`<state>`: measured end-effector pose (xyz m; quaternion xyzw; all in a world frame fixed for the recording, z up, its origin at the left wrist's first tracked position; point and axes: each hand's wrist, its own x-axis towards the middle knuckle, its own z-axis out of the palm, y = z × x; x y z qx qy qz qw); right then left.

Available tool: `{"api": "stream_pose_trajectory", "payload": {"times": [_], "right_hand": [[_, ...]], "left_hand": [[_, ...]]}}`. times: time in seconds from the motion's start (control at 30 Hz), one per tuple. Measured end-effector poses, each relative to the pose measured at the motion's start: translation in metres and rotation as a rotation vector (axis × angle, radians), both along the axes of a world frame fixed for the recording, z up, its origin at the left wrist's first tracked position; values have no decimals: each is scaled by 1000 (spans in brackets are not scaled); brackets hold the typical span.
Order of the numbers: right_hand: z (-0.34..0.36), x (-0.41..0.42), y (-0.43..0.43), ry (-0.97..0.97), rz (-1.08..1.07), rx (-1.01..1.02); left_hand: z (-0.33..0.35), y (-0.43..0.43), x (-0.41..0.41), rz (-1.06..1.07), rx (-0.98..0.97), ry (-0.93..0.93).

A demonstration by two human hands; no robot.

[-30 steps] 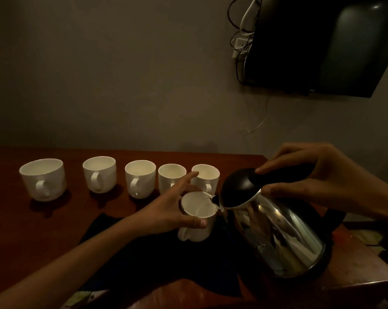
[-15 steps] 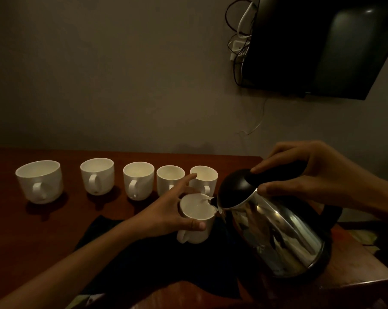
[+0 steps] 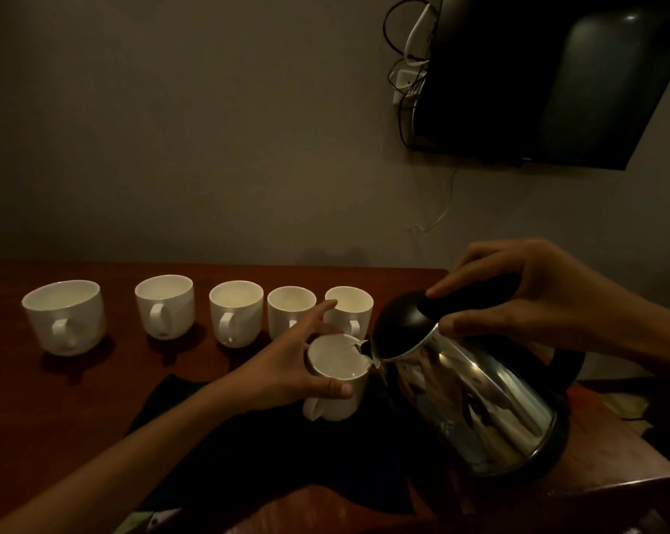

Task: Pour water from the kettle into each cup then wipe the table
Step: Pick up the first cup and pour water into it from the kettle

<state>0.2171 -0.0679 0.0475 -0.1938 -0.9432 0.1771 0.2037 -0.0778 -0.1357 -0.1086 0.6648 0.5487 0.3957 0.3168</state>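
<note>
1. From the head camera I see my left hand (image 3: 287, 368) wrapped around a small white round cup (image 3: 335, 383), thumb on the near side and fingers round the back. The cup sits over a dark cloth (image 3: 248, 449) near the front of the table.
2. My right hand (image 3: 526, 298) is closed on the black handle on top of the shiny silver metal kettle (image 3: 476, 398). The kettle is tipped to the left, and its spout is right at the rim of the cup I hold.
3. I cannot tell how much water is in that cup; the light is dim.
4. Behind it, 5 more white cups (image 3: 236, 313) stand in a row on the dark red-brown wooden table (image 3: 37, 410), handles facing me. The one on the far right is just behind my left fingers.
5. A black flat screen (image 3: 549, 79) hangs on the grey wall above the kettle, with tangled wires (image 3: 410, 63) beside it.
</note>
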Motion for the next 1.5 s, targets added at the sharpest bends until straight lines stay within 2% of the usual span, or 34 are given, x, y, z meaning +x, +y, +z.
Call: {"api": "stream_pose_trajectory", "payload": {"times": [0.83,1.5], "right_hand": [[6,-6,-3,-36,2,8],[-6,10,0,44,-18,-11]], "left_hand": [[0,-1,-2,-19,-9,-20],[2,0,8,43,54,-24]]}}
